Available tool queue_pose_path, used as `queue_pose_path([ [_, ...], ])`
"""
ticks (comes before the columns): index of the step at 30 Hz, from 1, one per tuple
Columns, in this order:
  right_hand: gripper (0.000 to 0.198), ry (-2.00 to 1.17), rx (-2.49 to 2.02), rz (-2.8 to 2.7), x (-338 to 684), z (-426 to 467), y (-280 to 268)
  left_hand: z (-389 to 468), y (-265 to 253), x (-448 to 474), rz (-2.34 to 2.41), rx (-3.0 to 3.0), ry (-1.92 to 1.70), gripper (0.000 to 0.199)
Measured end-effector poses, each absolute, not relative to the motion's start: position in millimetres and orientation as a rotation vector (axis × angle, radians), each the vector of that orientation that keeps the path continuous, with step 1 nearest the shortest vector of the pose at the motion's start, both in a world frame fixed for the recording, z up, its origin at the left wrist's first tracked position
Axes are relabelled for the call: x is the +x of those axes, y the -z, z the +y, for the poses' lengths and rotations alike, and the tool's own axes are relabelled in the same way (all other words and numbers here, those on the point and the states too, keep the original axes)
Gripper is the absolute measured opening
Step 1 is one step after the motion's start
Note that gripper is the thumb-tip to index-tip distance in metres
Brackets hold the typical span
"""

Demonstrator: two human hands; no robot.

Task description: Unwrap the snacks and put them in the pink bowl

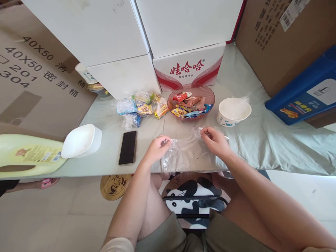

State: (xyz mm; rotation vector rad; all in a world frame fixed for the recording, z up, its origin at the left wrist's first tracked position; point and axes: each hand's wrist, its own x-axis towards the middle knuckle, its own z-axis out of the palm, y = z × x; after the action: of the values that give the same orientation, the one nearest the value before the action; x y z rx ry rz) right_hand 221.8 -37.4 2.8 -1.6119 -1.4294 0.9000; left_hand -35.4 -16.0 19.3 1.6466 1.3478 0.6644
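Observation:
Thin clear plastic film (181, 148), probably a bag, stretches crumpled between my two hands just above the table. My left hand (158, 148) pinches its left end between thumb and fingers. The fingers of my right hand (215, 142) are closed at the other end, around a slim white tool (200, 128) with a dark pointed tip. Its kind I cannot make out. Behind my hands stands a pink ribbed bowl (174, 111) holding several wrapped snacks (193, 102). Left of it lie more snacks in clear plastic bags (144, 108).
A paper tub (231, 120) with plastic in it stands right of the bowl. To the left are a phone (127, 147), a white container (82, 141) and a yellow jug (28, 155). White boxes (189, 70), cartons (39, 70) and a blue container (301, 94) surround the cloth-covered table (275, 147).

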Motion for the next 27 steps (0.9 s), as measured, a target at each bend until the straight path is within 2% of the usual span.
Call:
queue_pose_path([
  [5,0.025,-0.940,-1.592,-1.519,219.9,-38.4,1.4,-20.1,-22.7,-32.9,1.212,1.769,-0.411,0.018],
  [14,0.025,-0.881,-1.629,-1.502,224.4,-36.1,-0.5,-17.4,-18.9,-34.4,1.243,1.825,-0.429,0.025],
  [23,0.017,-0.421,-1.536,-1.385,234.3,-34.6,4.5,-18.6,-30.8,-42.7,1.159,1.645,-0.714,0.028],
  [27,0.014,-0.416,-1.409,-1.406,235.8,-37.8,-6.2,-17.5,-29.1,-43.5,1.103,1.414,-0.998,0.031],
])
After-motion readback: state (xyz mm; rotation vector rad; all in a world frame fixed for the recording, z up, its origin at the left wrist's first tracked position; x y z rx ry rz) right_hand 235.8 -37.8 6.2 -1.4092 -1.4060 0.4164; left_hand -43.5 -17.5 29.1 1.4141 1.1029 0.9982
